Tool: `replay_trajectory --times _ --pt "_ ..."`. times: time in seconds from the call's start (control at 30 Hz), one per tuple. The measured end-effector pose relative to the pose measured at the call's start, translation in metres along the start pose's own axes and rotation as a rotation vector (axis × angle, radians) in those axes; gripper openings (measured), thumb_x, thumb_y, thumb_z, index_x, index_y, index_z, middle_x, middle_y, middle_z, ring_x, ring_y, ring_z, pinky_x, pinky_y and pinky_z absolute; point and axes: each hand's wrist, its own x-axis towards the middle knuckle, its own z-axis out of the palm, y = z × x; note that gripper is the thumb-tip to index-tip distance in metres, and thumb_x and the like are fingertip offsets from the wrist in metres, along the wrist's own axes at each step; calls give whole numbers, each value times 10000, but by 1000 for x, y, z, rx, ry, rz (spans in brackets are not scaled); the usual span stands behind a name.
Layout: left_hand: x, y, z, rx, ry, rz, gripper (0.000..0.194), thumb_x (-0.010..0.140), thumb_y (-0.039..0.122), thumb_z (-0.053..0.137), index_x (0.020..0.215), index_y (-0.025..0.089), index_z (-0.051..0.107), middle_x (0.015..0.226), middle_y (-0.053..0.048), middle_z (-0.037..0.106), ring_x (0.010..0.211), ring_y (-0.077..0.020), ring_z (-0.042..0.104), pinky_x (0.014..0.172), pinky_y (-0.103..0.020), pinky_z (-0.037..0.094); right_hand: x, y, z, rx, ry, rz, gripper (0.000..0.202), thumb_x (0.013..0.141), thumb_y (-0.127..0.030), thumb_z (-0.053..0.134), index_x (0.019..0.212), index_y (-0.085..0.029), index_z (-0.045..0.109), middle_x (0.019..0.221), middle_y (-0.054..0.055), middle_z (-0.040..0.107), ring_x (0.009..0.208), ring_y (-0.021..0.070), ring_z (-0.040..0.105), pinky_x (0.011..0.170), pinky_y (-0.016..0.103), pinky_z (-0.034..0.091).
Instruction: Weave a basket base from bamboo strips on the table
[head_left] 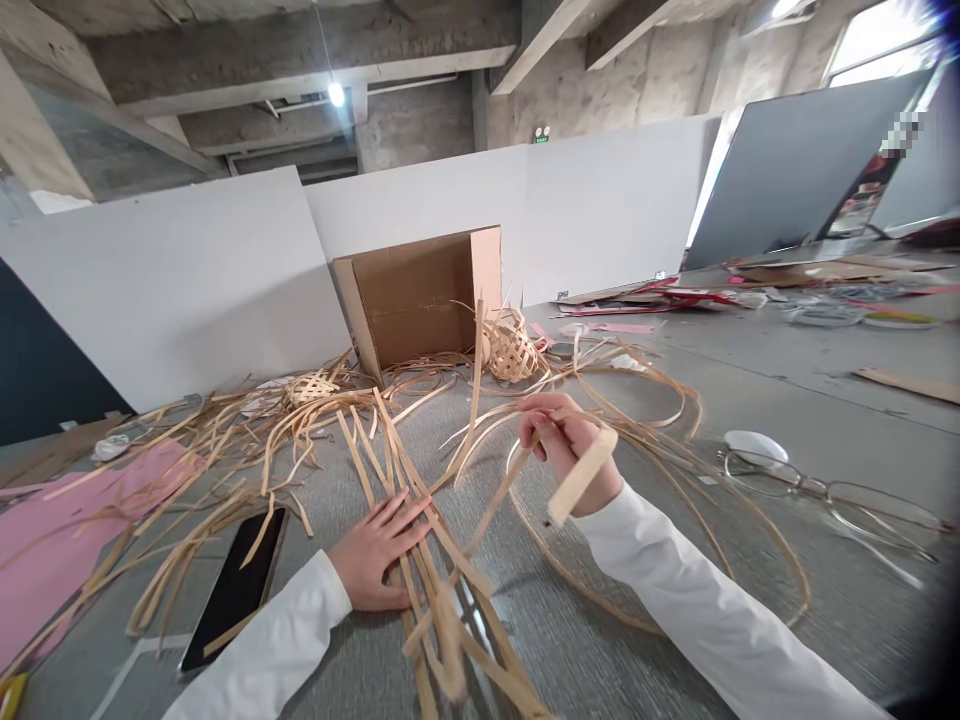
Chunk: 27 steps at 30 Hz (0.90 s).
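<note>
My left hand [381, 550] lies flat with fingers spread, pressing on a bundle of pale weaving strips [431, 580] on the grey surface. Some of these strips cross one another near me. Raised to the right, my right hand [574, 450] is closed, thumb against fingers, on a thin flat strip [501, 500]. A curled strip end [583, 478] passes in front of that wrist. Behind the hands sits a partly woven ball-like basket piece [511, 348], with loose ends sticking out. Another small woven piece [311, 388] rests among strips at the left.
A black phone [238, 580] lies left of my left arm, beside pink sheets [97, 520]. Eyeglasses [814, 490] and a white oval object [756, 447] are at the right. An open cardboard box [420, 300] stands against white panels [600, 200]. Loose strips [697, 480] curve around my right arm.
</note>
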Motion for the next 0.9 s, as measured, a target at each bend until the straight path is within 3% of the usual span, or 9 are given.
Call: replay_trajectory --times 0.13,0.27,0.37,0.47,0.57,0.63,0.77,0.9 --pt "-1 2 0 4 19 -11 818 763 678 409 1417 285 113 1485 -7 49 1336 -341 16 1069 -517 133 -1 -12 1 1 21 -25 168 890 -314 392 932 -185 492 590 -26 493 450 74 389 425 215 329" --pt "0 4 1 0 17 -29 824 760 689 399 1418 284 112 1485 -5 54 1336 -342 23 1069 -514 135 3 -26 -1 119 41 115 239 786 -341 566 955 -200 472 626 -26 496 496 85 439 412 207 336" --pt "0 4 3 10 27 -43 810 763 682 400 1415 288 127 1485 3 47 1337 -337 22 1068 -513 138 4 -33 -1 203 -46 237 325 717 -370 640 943 -196 485 659 -10 507 524 91 453 419 212 342" --pt "1 4 4 17 18 -43 824 752 675 424 1415 279 136 1485 1 48 1337 -338 20 1063 -522 145 0 -34 7 288 -184 311 334 727 -394 626 945 -195 470 691 11 538 553 98 477 432 213 354" --pt "2 2 4 10 7 -47 867 726 651 489 1417 284 114 1485 -1 50 1335 -345 23 1060 -524 154 -9 -26 21 321 -305 380 304 770 -407 569 944 -195 437 665 0 540 509 85 462 420 205 358" --pt "2 2 4 -2 4 -50 887 716 643 512 1417 295 94 1485 -3 47 1333 -353 24 1059 -531 149 -15 -15 29 290 -320 434 276 798 -405 518 954 -196 429 615 -25 508 456 74 422 396 200 350" --pt "2 2 4 -24 11 -30 865 722 674 473 1415 277 141 1484 -24 60 1330 -365 21 1054 -548 136 -28 8 37 31 -360 471 307 818 -345 462 1073 -175 481 572 -42 459 425 74 400 409 209 360" --pt "3 2 5 -5 31 -35 881 699 665 514 1409 259 185 1483 -30 80 1328 -370 28 1055 -546 146 -37 23 41 -146 -457 511 549 795 -355 480 1297 -184 338 860 34 575 428 73 473 486 254 435"
